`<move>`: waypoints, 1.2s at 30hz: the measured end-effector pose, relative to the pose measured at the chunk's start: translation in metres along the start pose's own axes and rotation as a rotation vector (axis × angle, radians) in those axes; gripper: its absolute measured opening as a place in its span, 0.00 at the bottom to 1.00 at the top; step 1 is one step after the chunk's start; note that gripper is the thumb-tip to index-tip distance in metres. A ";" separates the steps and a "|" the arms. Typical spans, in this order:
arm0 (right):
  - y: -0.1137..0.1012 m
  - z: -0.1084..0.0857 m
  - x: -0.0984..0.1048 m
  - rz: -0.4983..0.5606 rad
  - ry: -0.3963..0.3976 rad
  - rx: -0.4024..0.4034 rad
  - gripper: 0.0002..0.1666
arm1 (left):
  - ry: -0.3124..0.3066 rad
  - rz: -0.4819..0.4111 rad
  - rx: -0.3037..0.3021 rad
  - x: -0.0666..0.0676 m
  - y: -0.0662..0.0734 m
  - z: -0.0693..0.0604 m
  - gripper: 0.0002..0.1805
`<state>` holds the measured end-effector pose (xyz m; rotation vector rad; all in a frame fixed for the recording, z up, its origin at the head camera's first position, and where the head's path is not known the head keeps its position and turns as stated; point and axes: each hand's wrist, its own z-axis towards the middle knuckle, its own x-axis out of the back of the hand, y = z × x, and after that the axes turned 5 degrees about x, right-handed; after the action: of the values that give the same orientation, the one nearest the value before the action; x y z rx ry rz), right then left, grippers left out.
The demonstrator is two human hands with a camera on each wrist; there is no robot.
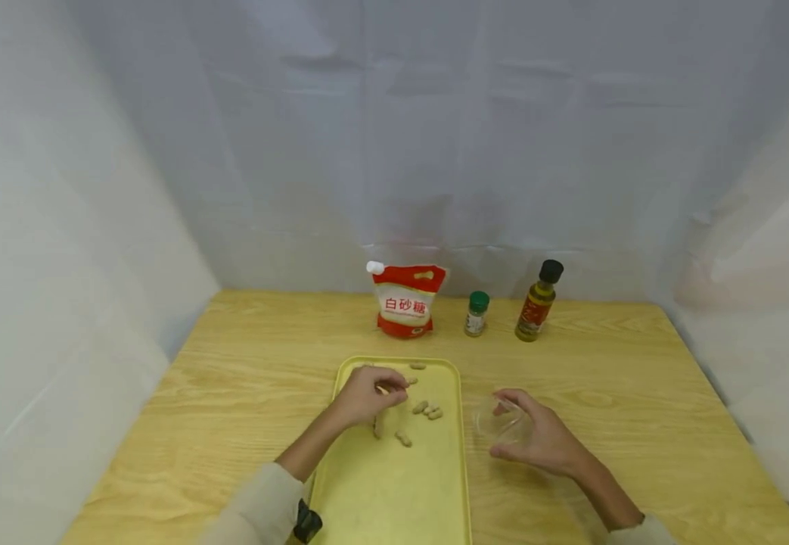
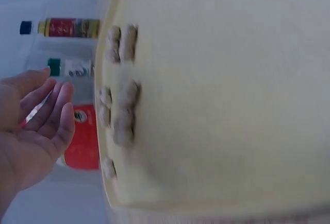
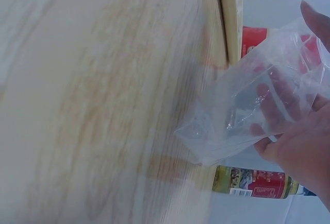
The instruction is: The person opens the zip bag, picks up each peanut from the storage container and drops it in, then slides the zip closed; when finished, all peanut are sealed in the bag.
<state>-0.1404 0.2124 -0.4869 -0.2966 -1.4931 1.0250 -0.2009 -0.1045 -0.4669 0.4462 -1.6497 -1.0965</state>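
Several unshelled peanuts (image 1: 420,407) lie on a yellow tray (image 1: 401,492), mostly toward its far half. My left hand (image 1: 371,393) hovers above the tray's far left part, fingers bent loosely. In the left wrist view, nothing shows between the left hand's (image 2: 36,121) thumb and fingers, and peanuts (image 2: 126,113) lie on the tray beyond it. To the right of the tray, my right hand (image 1: 537,435) holds a clear plastic bag (image 1: 499,424) above the table. The bag (image 3: 221,116) hangs from that hand (image 3: 304,147) with its lower corner down, and no contents show inside.
Behind the tray stand a red and white sugar pouch (image 1: 404,301), a small green-capped jar (image 1: 476,314) and a dark-capped bottle (image 1: 535,303) of yellowish liquid. They are near the far edge of the wooden table (image 1: 244,378). Pale sheeting (image 1: 299,151) hangs behind and at both sides.
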 end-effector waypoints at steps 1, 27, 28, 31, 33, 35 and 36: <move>0.000 0.000 0.000 -0.001 0.003 0.001 0.45 | 0.019 0.017 0.004 0.003 -0.004 0.000 0.09; 0.003 0.000 0.006 -0.006 -0.032 -0.018 0.45 | 0.125 0.106 0.253 0.012 -0.037 -0.001 0.09; 0.004 0.000 0.007 -0.010 -0.030 -0.019 0.45 | 0.137 0.087 0.260 0.012 -0.037 -0.001 0.08; 0.005 -0.001 0.007 -0.004 -0.027 -0.025 0.45 | 0.169 0.064 0.264 0.013 -0.038 -0.001 0.07; 0.006 -0.001 0.007 0.011 -0.024 -0.035 0.46 | 0.180 0.072 0.260 0.013 -0.039 0.000 0.06; 0.007 -0.001 0.006 0.023 -0.021 -0.042 0.46 | 0.185 0.075 0.251 0.013 -0.037 0.000 0.06; 0.007 -0.001 0.006 0.029 -0.018 -0.044 0.46 | 0.182 0.068 0.246 0.013 -0.036 0.000 0.05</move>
<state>-0.1437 0.2215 -0.4882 -0.3422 -1.5333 1.0206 -0.2138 -0.1320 -0.4895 0.6256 -1.6304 -0.7812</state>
